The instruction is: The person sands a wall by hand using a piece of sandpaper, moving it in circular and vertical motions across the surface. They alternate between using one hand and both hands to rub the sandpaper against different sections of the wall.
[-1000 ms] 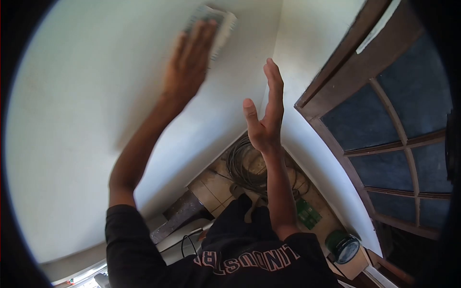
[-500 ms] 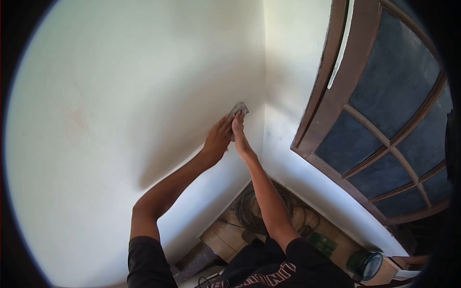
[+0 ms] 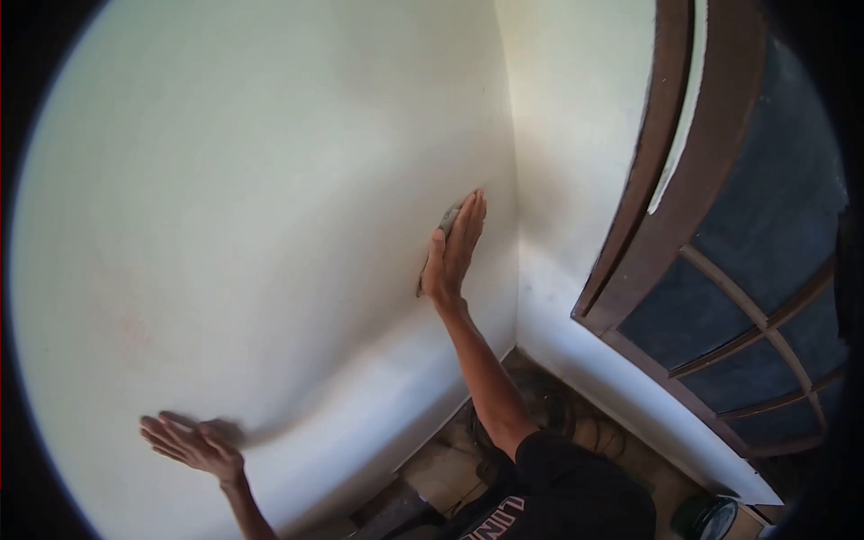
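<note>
My right hand (image 3: pixel 457 252) lies along a thin grey pad (image 3: pixel 447 219) and presses it to the pale wall (image 3: pixel 270 180), close to the room's corner. The pad's edge shows to the left of the fingers and by the heel of the hand; the rest is hidden beneath the palm. At the lower left, my left hand (image 3: pixel 193 447) is at the same wall with its fingers stretched out and nothing in it.
A brown-framed door or window with dark panes (image 3: pixel 693 306) stands at the right. Coiled cable or hose (image 3: pixel 549 409) lies on the floor in the corner. A green round container (image 3: pixel 706 517) is at the bottom right.
My left hand has come off the pad and moved down and left, its fingers now spread. My right hand now lies flat over the pad. The view has shifted slightly.
</note>
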Available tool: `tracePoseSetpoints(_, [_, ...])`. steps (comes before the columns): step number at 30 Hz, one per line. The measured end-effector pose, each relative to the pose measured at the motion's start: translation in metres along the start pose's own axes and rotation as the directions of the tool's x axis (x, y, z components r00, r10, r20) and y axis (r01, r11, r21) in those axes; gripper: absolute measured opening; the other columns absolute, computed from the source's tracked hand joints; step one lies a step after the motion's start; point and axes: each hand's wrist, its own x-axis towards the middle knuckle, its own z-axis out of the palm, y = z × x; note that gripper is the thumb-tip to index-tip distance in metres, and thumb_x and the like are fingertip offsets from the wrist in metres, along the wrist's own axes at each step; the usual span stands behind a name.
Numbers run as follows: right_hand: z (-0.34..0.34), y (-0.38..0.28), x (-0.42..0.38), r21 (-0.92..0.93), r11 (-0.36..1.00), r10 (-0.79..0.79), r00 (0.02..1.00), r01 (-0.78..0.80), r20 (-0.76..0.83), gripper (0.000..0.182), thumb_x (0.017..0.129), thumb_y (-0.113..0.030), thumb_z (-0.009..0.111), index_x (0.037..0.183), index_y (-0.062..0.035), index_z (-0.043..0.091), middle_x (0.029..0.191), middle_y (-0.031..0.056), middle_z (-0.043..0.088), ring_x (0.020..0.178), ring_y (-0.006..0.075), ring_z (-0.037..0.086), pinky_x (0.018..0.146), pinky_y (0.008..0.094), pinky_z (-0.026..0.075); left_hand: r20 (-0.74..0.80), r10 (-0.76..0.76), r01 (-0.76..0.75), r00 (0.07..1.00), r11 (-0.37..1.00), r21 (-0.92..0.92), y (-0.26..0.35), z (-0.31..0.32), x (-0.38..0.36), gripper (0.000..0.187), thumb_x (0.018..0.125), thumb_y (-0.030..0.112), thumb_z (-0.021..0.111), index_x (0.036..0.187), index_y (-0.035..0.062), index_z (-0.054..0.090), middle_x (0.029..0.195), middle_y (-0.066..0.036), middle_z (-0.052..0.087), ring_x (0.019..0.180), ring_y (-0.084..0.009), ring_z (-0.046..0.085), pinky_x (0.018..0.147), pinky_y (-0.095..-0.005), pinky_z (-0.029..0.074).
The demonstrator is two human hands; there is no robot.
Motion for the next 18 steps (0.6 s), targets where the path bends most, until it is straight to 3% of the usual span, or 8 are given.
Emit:
tracePoseSetpoints(1, [-0.002,0.01,-0.01,-0.019,0.999,-0.03,0.999,0.03,0.024,0.083,0.101,-0.063,0.022,0.158,-0.0044,0.011,0.166,0.0181,0.004,0.153,0.0369,0.0,0.119,0.059,0.001,-0.026,0.017,-0.017,1.0,1.0,0.014,0.006,0.003,0.001,0.061,0.106,0.041,0.03,0.156,0.0061,0.025,0.163,-0.017,0.021,0.152,-0.036,0.013,0.122,-0.0534,0.007])
tracePoseSetpoints(5, [-0.005,0.053,-0.061,-0.022,0.943,0.329,0.942,-0.331,-0.072,0.085,0.099,-0.067,0.027,0.157,-0.0057,0.019,0.165,0.0198,0.005,0.153,0.039,0.002,0.119,0.0586,0.007,-0.097,-0.002,0.006,0.995,0.999,0.043,0.013,0.014,-0.004,0.059,0.106,0.039,0.026,0.154,0.0037,0.026,0.162,-0.017,0.023,0.151,-0.0362,0.017,0.122,-0.0532,0.012])
tracePoseSetpoints(11, [-0.001,0.052,-0.065,0.327,0.857,0.495,0.81,-0.398,-0.313,0.037,0.101,-0.025,0.052,0.129,-0.0018,0.047,0.148,0.0166,0.036,0.133,0.0334,0.039,0.111,0.0412,0.032,-0.091,-0.009,0.015,0.996,0.998,0.068,0.014,0.015,-0.004,0.063,0.106,0.044,0.022,0.155,0.0054,0.025,0.162,-0.016,0.023,0.151,-0.0359,0.016,0.122,-0.0546,0.013])
tracePoseSetpoints(13, [0.003,0.028,-0.046,0.287,0.933,0.314,0.884,-0.219,-0.347,0.019,0.098,-0.018,0.057,0.107,-0.0028,0.05,0.133,0.0141,0.045,0.118,0.0293,0.046,0.102,0.0415,0.038,-0.069,-0.015,0.019,0.997,0.998,0.065,0.016,0.011,-0.006,0.063,0.106,0.045,0.022,0.155,0.0062,0.025,0.163,-0.016,0.023,0.151,-0.0361,0.016,0.121,-0.0556,0.013])
tracePoseSetpoints(14, [0.01,0.007,-0.026,0.188,0.982,0.071,0.927,-0.001,-0.368,0.011,0.094,-0.01,0.06,0.1,-0.0039,0.052,0.13,0.0154,0.048,0.123,0.0316,0.046,0.102,0.0439,0.039,-0.072,-0.026,0.031,0.997,0.998,0.061,0.015,0.014,-0.008,0.063,0.105,0.045,0.022,0.155,0.0067,0.025,0.163,-0.015,0.022,0.151,-0.0362,0.016,0.121,-0.0562,0.012])
tracePoseSetpoints(15, [0.02,-0.031,0.002,0.314,0.929,-0.055,0.913,0.195,-0.404,0.012,0.088,-0.002,0.063,0.095,-0.0049,0.054,0.125,0.0149,0.051,0.128,0.0349,0.043,0.104,0.047,0.037,-0.065,-0.043,0.049,0.997,0.995,0.089,0.014,0.015,-0.01,0.063,0.106,0.046,0.021,0.155,0.0075,0.025,0.163,-0.015,0.022,0.151,-0.0368,0.016,0.121,-0.0572,0.013])
tracePoseSetpoints(17, [0.009,-0.091,0.042,0.061,0.971,-0.212,0.953,0.23,-0.216,0.017,0.083,0.007,0.061,0.093,-0.0059,0.055,0.131,0.0149,0.048,0.132,0.0405,0.038,0.108,0.05,0.031,-0.088,-0.009,0.016,0.996,0.997,0.082,0.012,0.016,-0.009,0.064,0.106,0.047,0.02,0.155,0.0073,0.024,0.163,-0.015,0.022,0.151,-0.0381,0.017,0.12,-0.0573,0.014])
tracePoseSetpoints(18, [0.011,-0.086,0.042,0.136,0.967,-0.184,0.961,0.214,-0.207,0.02,0.084,0.007,0.061,0.098,-0.0058,0.056,0.134,0.0166,0.044,0.132,0.0415,0.037,0.109,0.0509,0.028,-0.098,0.008,0.0,0.995,0.997,0.079,0.013,0.016,-0.008,0.064,0.106,0.048,0.02,0.155,0.0074,0.024,0.163,-0.015,0.022,0.15,-0.0385,0.017,0.12,-0.0574,0.014])
